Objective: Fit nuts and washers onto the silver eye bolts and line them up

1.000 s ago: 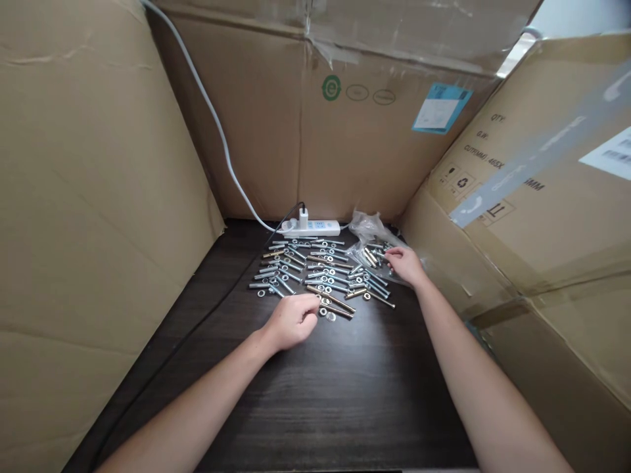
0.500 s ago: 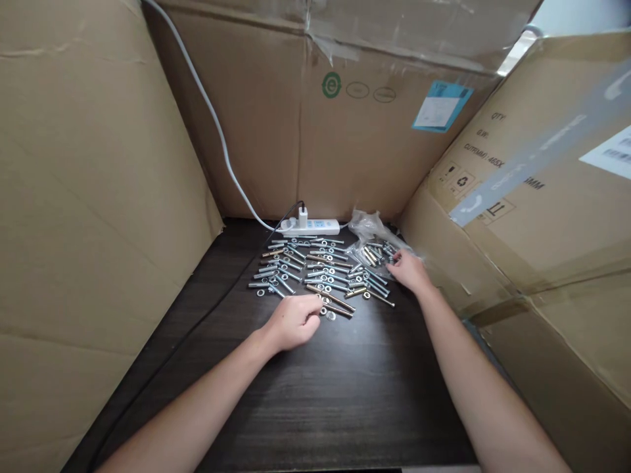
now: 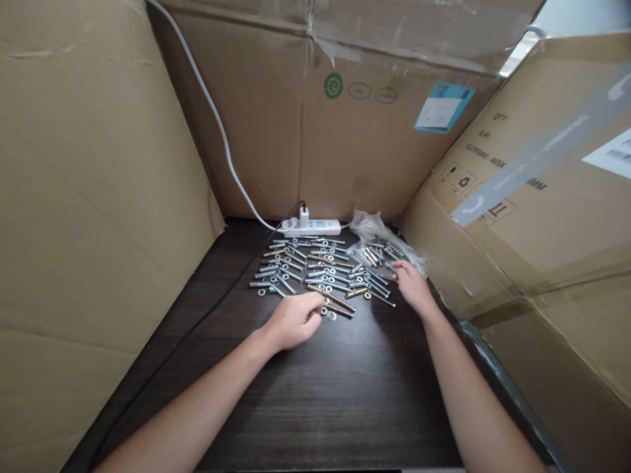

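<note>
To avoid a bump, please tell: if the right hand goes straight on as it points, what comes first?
The right hand would probably meet the clear plastic bag first; depth is unclear.

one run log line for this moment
left hand: curled by bolts, grip hidden | right hand: at bag, grip unclear | power strip: behind bolts

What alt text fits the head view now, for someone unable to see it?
A bare right hand is by a clear plastic bag with metal hardware, its grip unclear; the bare left hand is curled beside rows of silver and brass-coloured metal bolts and washers on a dark wood-grain table.
</note>
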`<action>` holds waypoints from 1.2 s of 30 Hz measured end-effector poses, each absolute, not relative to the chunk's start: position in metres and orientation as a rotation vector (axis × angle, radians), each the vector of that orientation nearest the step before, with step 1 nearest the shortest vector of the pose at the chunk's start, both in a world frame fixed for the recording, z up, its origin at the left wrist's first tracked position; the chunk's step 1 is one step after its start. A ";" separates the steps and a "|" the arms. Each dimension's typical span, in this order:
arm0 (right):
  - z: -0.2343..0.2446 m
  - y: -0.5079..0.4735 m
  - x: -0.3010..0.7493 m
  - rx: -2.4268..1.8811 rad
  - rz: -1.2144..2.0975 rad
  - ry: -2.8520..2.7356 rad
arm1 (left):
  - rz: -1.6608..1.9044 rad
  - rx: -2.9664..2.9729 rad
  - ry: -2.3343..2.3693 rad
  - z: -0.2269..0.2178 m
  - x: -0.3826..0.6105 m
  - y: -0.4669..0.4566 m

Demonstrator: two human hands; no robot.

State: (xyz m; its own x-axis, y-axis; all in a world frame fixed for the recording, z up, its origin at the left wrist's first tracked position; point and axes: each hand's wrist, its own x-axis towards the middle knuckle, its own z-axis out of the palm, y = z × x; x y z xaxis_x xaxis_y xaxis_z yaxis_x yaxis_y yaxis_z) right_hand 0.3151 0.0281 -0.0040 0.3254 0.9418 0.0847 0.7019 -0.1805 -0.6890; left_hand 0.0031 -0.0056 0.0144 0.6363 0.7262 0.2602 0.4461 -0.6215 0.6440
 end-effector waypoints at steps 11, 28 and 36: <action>0.016 -0.034 0.197 -1.155 1.173 -1.710 | 0.718 2.215 0.954 0.016 0.011 -0.015; 0.006 -0.042 0.195 -1.131 1.209 -1.707 | 0.610 2.181 0.928 0.015 0.012 -0.017; 0.005 -0.048 0.190 -1.165 0.946 -1.886 | 0.641 2.206 1.012 0.009 0.013 -0.016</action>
